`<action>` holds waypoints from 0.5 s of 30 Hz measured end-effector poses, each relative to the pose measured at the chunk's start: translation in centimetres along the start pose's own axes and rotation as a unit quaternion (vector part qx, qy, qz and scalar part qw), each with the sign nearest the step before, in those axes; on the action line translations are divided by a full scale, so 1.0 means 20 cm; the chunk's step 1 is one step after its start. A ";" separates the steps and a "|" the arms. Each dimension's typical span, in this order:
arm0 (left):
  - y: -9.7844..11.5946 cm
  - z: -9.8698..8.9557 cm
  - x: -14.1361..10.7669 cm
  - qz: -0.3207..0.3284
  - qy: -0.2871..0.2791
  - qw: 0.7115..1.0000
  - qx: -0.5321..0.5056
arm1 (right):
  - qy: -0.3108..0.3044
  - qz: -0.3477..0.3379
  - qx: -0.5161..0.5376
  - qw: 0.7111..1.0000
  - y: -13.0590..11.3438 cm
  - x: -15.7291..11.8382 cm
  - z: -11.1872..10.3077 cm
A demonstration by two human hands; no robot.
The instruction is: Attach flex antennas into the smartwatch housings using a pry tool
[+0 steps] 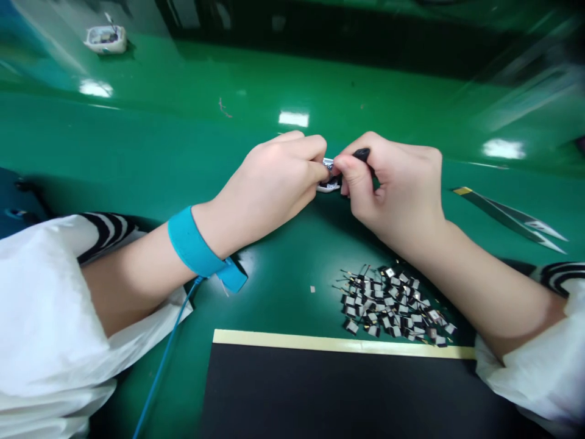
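Note:
Between my hands is a small white device housing [327,188] with electronic parts inside, mostly covered by my fingers. My left hand [274,183] grips the housing's left side, fingers closed. A blue wrist strap [194,242] with a blue cord circles that wrist. My right hand [395,180] is closed in a pinch at the housing's right side, around a slim black tool [362,155]. Only part of this tool shows, so its exact kind is unclear. Thumb and fingertips of both hands nearly meet over the housing.
On the green table [274,305], a pile of small parts with short leads [393,305] lies below my right forearm. Steel tweezers [512,216] rest at right. Another white housing [106,39] stands far left. A black mat [342,390] with a pale strip lies in front.

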State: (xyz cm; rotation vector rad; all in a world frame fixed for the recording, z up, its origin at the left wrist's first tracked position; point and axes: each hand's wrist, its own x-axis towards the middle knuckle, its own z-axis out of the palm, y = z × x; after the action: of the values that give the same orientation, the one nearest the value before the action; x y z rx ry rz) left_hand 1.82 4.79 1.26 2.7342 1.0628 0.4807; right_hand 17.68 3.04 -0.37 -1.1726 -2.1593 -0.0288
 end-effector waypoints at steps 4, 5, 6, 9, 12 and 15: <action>-0.01 0.01 0.00 0.011 -0.009 1.000 0.022 | -0.019 0.025 0.019 0.999 0.01 0.01 0.01; -0.01 0.01 0.00 0.015 -0.011 0.999 0.032 | -0.019 0.026 0.027 0.999 0.01 0.01 0.01; -0.01 0.01 0.00 0.020 -0.010 0.999 0.040 | -0.017 0.023 0.038 0.999 0.01 0.01 0.01; -0.01 0.01 -0.01 0.041 0.004 0.998 0.053 | -0.010 0.023 0.079 0.997 0.02 0.01 0.02; -0.02 0.01 -0.03 0.067 0.029 0.996 0.049 | 0.043 0.084 0.132 0.987 0.04 0.01 -0.01; -0.01 0.00 -0.05 0.055 0.028 0.997 0.038 | 0.099 0.122 0.123 0.980 0.08 -0.02 -0.07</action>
State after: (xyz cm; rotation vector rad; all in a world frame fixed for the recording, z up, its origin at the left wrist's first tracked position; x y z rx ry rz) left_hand 1.00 4.32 0.93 2.8739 0.9651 0.5467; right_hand 19.76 3.24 0.16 -1.2254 -1.7762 0.2139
